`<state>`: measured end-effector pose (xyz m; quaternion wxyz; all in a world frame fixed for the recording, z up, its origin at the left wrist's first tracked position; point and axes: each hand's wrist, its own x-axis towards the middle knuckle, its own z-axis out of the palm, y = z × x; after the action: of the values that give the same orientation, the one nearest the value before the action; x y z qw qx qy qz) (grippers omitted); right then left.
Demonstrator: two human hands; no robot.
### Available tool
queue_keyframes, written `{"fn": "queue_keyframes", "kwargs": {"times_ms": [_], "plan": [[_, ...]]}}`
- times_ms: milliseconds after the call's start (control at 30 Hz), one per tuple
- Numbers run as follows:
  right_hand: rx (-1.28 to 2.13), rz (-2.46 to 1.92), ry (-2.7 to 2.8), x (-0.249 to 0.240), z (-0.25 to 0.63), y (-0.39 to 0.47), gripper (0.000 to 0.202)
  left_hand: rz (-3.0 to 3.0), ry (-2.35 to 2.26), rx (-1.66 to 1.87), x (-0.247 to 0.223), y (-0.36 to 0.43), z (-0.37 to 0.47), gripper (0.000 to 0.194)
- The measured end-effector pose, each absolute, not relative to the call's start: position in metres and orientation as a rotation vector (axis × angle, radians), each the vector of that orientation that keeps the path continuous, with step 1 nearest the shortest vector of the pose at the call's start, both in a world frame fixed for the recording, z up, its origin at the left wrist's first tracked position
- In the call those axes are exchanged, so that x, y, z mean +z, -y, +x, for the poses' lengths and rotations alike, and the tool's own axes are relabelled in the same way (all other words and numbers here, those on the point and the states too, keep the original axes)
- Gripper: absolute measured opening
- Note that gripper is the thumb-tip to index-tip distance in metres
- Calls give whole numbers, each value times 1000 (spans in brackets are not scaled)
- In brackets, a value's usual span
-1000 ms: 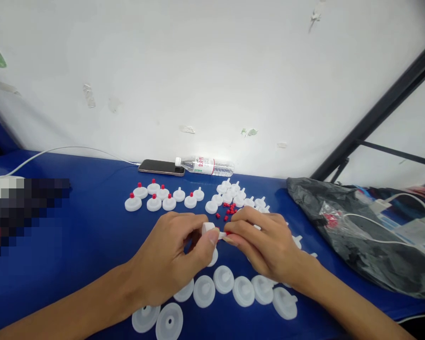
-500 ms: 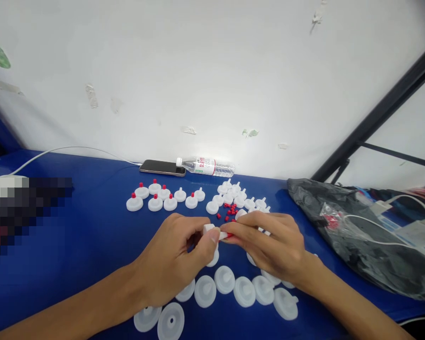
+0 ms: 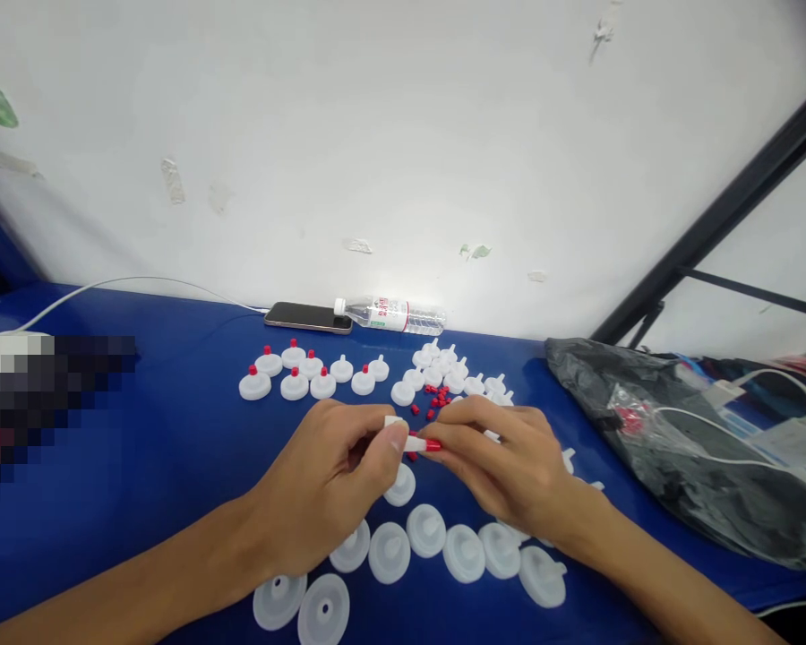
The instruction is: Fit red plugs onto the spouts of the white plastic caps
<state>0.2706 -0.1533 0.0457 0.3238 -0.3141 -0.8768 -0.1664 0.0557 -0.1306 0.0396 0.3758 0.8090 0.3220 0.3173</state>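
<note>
Between the fingertips of my left hand [image 3: 336, 488] is a white nozzle cap [image 3: 414, 443], its spout pointing right. A small red tip cap [image 3: 433, 445] sits at the end of that spout, pinched by my right hand [image 3: 514, 466]. My fingers hide most of the cap's base. Loose red tip caps [image 3: 431, 391] lie just beyond my hands. Nearer me are several translucent white caps [image 3: 425, 530], many with their hollow undersides up. Left of the loose red pieces, white nozzle caps [image 3: 295, 385] stand upright, most with red tips on.
More white nozzle caps [image 3: 443, 360] cluster at the back, right of centre. A phone [image 3: 308, 317] on a white cable and a lying water bottle [image 3: 390, 314] rest by the wall. A black plastic bag [image 3: 645, 466] occupies the right side of the blue table [image 3: 175, 430].
Both hands have shifted slightly left with the nozzle cap. More of the red tip cap shows between the fingers. The pieces on the table look unmoved.
</note>
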Motion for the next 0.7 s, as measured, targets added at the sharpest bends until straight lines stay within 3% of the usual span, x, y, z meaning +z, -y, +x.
{"fn": "queue_keyframes", "kwargs": {"times_ms": [100, 267, 433, 700], "plan": [[-430, -819, 2300, 46, 271, 154, 14, 2053, -820, 840, 39, 132, 56, 48], [-352, -820, 2327, 48, 270, 154, 30, 2096, -815, 813, 38, 130, 55, 44], [-350, -807, 2327, 50, 269, 154, 20, 2048, -819, 783, 38, 129, 56, 45], [-385, -766, 2300, 51, 269, 154, 25, 2053, -805, 805, 39, 129, 56, 43]]}}
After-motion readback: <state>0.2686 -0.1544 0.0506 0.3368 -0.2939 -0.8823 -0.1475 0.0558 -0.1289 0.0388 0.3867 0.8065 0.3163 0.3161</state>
